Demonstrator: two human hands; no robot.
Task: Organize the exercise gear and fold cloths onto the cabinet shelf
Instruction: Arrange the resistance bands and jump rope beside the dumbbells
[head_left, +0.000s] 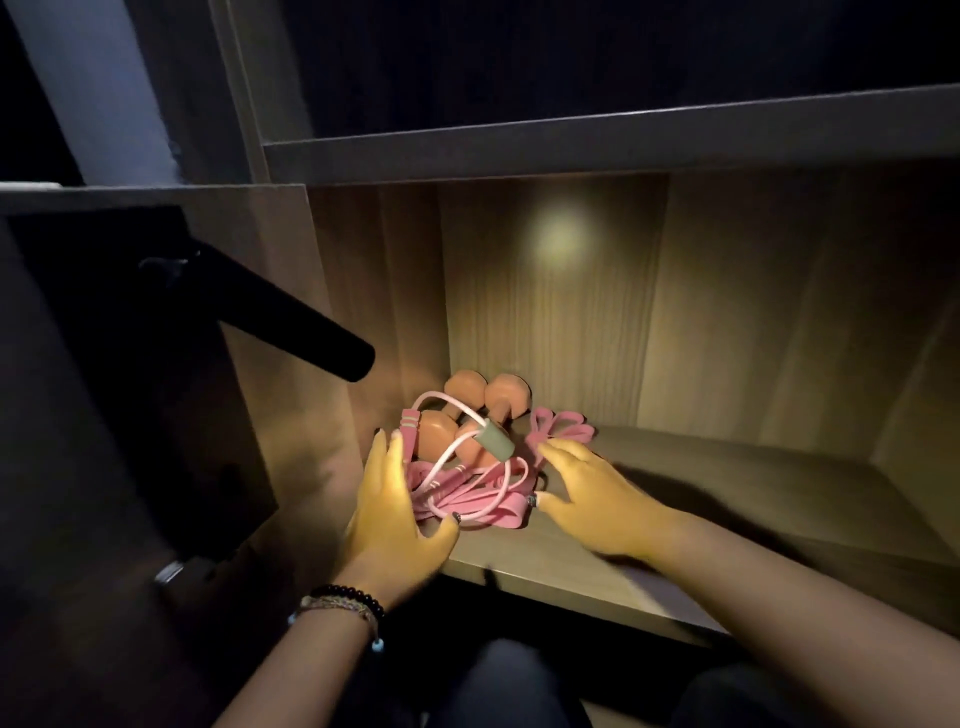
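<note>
Pink band and cord tangle on cabinet shelf, left rear corner, against 2 orange dumbbells. Left hand fingers straight along tangle's left edge, thumb curled under front. Right hand spread flat, fingertips touching right side. Neither gripping.

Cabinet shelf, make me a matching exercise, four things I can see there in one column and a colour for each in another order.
Things:
1. dumbbells
2. resistance bands
3. foam handle
4. bead bracelet

Colours:
A. grey-green
B. black
C. orange
D. pink

Pairs: 1-C, 2-D, 3-A, 4-B
</note>
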